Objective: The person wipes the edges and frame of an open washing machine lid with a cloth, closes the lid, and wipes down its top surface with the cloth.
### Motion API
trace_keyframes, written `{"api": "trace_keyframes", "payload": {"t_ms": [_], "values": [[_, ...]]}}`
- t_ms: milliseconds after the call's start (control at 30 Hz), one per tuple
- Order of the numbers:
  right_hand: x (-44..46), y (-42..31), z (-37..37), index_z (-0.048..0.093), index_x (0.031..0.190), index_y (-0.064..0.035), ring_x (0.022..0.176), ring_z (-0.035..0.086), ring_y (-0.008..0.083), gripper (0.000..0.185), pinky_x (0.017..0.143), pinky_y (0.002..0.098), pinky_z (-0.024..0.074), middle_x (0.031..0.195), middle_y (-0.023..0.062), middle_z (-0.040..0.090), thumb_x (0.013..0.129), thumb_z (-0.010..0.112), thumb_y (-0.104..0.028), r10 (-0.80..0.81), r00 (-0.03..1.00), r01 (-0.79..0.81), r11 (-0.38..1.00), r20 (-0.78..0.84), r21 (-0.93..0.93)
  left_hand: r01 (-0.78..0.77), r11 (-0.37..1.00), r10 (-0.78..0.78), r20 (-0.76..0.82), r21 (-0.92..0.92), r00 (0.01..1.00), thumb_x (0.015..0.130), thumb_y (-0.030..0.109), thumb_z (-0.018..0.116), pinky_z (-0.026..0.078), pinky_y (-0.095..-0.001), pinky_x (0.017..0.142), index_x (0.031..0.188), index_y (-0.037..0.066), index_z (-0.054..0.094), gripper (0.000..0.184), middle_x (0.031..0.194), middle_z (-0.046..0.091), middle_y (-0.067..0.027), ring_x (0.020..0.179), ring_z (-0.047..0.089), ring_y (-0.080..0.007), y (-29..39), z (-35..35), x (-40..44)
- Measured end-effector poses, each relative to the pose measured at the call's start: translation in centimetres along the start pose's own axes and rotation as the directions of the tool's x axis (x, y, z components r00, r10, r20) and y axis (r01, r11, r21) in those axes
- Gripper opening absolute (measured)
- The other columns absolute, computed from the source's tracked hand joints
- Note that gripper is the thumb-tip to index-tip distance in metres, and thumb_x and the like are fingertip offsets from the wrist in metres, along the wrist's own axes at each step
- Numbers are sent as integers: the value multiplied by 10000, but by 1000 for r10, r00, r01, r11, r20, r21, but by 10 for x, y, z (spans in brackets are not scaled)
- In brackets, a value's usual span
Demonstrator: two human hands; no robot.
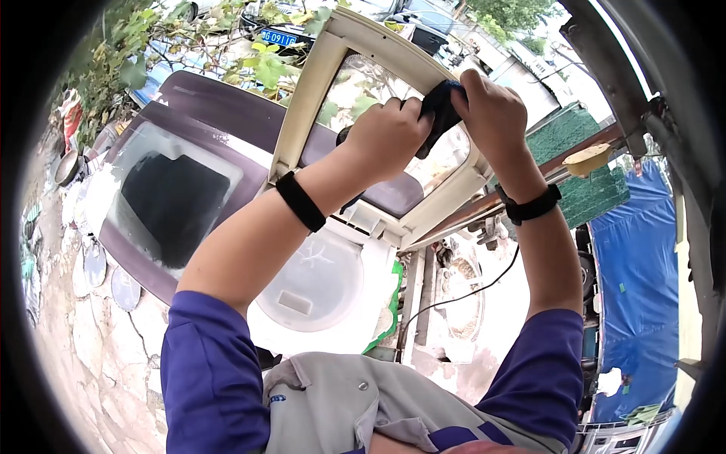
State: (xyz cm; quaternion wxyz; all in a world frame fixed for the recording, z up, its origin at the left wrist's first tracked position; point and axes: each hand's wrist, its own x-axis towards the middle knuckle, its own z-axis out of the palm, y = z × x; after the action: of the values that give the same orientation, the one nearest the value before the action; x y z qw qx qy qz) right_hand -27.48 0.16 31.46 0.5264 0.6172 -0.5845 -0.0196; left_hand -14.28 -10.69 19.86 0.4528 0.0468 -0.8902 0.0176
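Note:
A dark cloth, black with a bit of blue at its top, is bunched between my two hands. My left hand is closed on its left side, and my right hand pinches its upper right side. Both hands are raised in front of a cream-framed lid with a see-through window, which stands up from a white washing machine. The cloth overlaps the lid's upper right edge; whether it touches the frame I cannot tell. Under the lid, a round translucent inner cover lies in the machine's top.
To the left stands another washing machine with a purple lid and a dark window. A cable curves below my right arm. Farther right hang a green panel and a blue tarp. Leafy vines and parked cars lie beyond.

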Motion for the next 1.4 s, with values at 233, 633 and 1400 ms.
{"api": "trace_keyframes", "payload": {"t_ms": [233, 633, 1400], "values": [[80, -39, 32, 491, 860, -117, 503, 640, 194, 202, 393, 328, 466, 614, 15, 598, 826, 664, -217, -63, 998, 63, 993, 5, -105, 177, 978, -171, -64, 108, 983, 755, 124, 674, 539, -391, 674, 1291, 97, 588, 544, 995, 564, -115, 844, 619, -288, -56, -19, -15], [144, -85, 40, 575, 956, -51, 631, 683, 321, 120, 504, 443, 517, 699, 128, 670, 894, 517, -136, 67, 995, -73, 994, 75, 79, 344, 937, -332, -161, 53, 929, 722, 114, 741, 566, -413, 693, 1299, 63, 542, 612, 1031, 602, -144, 892, 649, -329, -80, -35, -27], [157, -82, 65, 506, 966, -87, 682, 685, 326, 210, 555, 450, 524, 715, 121, 664, 929, 604, -269, 26, 993, -30, 999, 116, 33, 333, 939, -314, -182, 85, 932, 813, 106, 624, 571, -376, 635, 1145, 28, 618, 341, 981, 623, -148, 842, 664, -299, -102, -48, -31]]}}
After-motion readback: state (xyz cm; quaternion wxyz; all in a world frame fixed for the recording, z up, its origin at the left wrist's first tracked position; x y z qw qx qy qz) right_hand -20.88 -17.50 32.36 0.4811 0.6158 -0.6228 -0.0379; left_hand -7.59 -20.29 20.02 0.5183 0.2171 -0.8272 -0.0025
